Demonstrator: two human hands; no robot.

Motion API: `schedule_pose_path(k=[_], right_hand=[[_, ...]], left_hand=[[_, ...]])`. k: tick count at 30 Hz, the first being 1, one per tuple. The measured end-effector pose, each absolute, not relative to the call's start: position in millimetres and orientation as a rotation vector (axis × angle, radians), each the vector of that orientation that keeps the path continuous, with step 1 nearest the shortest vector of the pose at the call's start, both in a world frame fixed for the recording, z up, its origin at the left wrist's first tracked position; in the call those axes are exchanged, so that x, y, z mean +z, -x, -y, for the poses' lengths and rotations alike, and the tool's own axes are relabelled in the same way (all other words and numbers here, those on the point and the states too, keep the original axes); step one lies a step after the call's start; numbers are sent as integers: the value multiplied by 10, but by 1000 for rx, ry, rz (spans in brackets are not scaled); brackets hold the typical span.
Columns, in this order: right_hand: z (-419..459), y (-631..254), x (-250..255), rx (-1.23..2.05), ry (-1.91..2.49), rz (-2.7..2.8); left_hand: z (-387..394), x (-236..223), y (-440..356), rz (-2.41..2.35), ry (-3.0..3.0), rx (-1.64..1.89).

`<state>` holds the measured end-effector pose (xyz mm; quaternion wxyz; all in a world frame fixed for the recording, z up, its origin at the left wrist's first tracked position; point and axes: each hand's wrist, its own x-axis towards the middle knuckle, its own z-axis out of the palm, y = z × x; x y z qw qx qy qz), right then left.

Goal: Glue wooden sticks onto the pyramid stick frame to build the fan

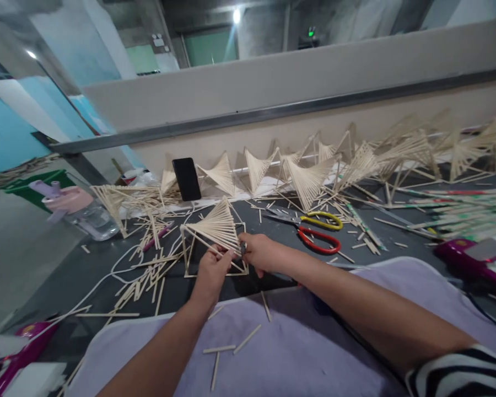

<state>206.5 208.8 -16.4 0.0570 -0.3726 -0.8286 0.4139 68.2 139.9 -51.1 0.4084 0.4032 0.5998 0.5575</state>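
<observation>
A frame of thin wooden sticks (217, 231), fanned into a curved surface inside a pyramid outline, stands on the dark table in front of me. My left hand (213, 271) pinches its lower sticks near the front edge. My right hand (259, 252) is closed at the frame's right corner, gripping a stick there; a small dark object shows at its fingertips, and I cannot make out what it is. Loose sticks (149, 270) lie scattered to the left of the frame.
Scissors with yellow and red handles (319, 230) lie to the right. Several finished stick frames (310, 176) line the back wall beside a leaning black phone (186, 178). A water bottle (82, 212) stands left. Pink tools (473, 262) and a white cable (119, 270) flank a lilac cloth (297, 342).
</observation>
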Motion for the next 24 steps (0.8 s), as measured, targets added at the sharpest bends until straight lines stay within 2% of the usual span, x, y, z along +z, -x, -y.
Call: schedule_pose_path(k=[4, 12, 19, 22, 24], right_hand=[[-2111, -2066, -150, 1406, 1134, 2417], [-2096, -2054, -198, 1382, 1077, 2401], [-2103, -2040, -234, 1371, 1091, 2406], [-2112, -2047, -228, 1353, 1085, 2432], [-2118, -2055, -232, 1353, 1073, 2429]], left_hand=[[-1397, -492, -676, -1480, -984, 1407], [-1261, -284, -615, -1395, -932, 1364], [-990, 277, 68, -1548, -1265, 881], [-1040, 299, 355, -1854, -1379, 1388], [-1123, 212, 454, -1955, -1561, 1545]])
